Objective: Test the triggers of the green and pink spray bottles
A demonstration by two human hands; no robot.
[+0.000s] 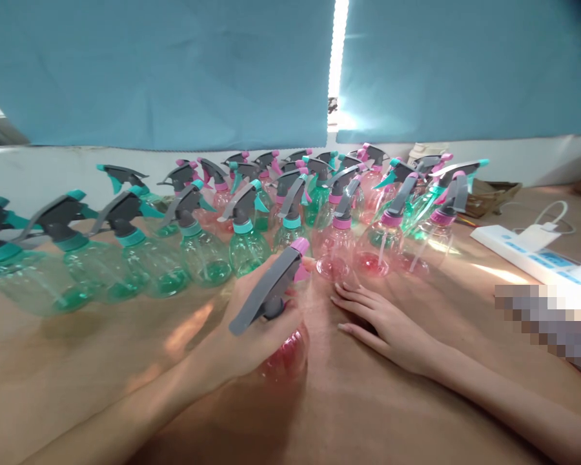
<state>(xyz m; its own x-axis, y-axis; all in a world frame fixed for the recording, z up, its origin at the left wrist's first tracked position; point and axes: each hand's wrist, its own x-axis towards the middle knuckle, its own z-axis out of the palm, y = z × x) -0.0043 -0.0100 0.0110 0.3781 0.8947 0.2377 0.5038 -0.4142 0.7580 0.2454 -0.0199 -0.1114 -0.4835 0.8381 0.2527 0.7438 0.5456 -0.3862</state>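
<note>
My left hand (266,323) is wrapped round the neck of a pink spray bottle (290,355) with a grey and pink trigger head. The fingers hide its collar, and its clear pink body shows below them. To the right, my right hand (377,316) lies flat with fingers stretched out, holding nothing. Its fingertips are near the base of another pink spray bottle (336,255) in the front row. On the left of that row stand several green spray bottles (206,258) with grey and teal heads.
More green and pink spray bottles crowd the back of the table (358,413). A white power strip (513,248) with a plugged-in charger and cable lies at the right. Behind it sits a brown open box (489,197). Blue curtains (174,71) hang beyond the table.
</note>
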